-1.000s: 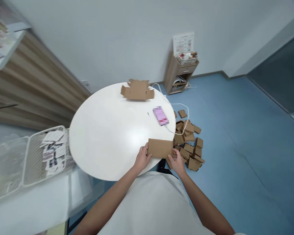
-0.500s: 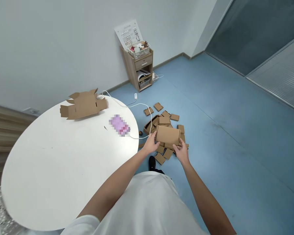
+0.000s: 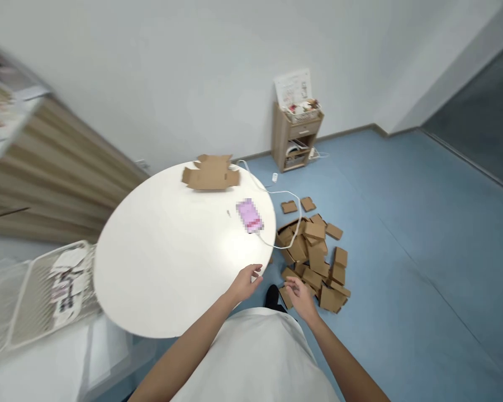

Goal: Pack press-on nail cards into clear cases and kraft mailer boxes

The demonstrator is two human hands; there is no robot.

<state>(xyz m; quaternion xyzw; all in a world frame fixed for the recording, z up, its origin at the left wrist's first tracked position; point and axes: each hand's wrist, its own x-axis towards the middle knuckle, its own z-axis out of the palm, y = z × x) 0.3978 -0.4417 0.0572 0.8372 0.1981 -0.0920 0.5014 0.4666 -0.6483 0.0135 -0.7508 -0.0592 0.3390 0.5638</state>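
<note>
My left hand (image 3: pixel 246 282) hovers over the near right edge of the round white table (image 3: pixel 167 262), fingers loosely curled, holding nothing. My right hand (image 3: pixel 300 296) is beside it over the floor, fingers apart and empty. Just beyond my right hand lies a pile of folded brown cardboard boxes (image 3: pixel 314 257) on the blue floor. A flat unfolded cardboard blank (image 3: pixel 212 174) rests at the table's far edge. A pink phone (image 3: pixel 249 215) lies on the table with a white cable (image 3: pixel 291 223) hanging off the edge.
A white wire basket (image 3: pixel 33 290) with small packets stands at the left. A small wooden cabinet (image 3: pixel 295 137) stands against the far wall. A wood-striped panel (image 3: pixel 46 167) runs along the left. Blue floor extends to the right.
The folded box that both hands held is no longer in them; both hands are empty now. The view has swung back left toward the table.
</note>
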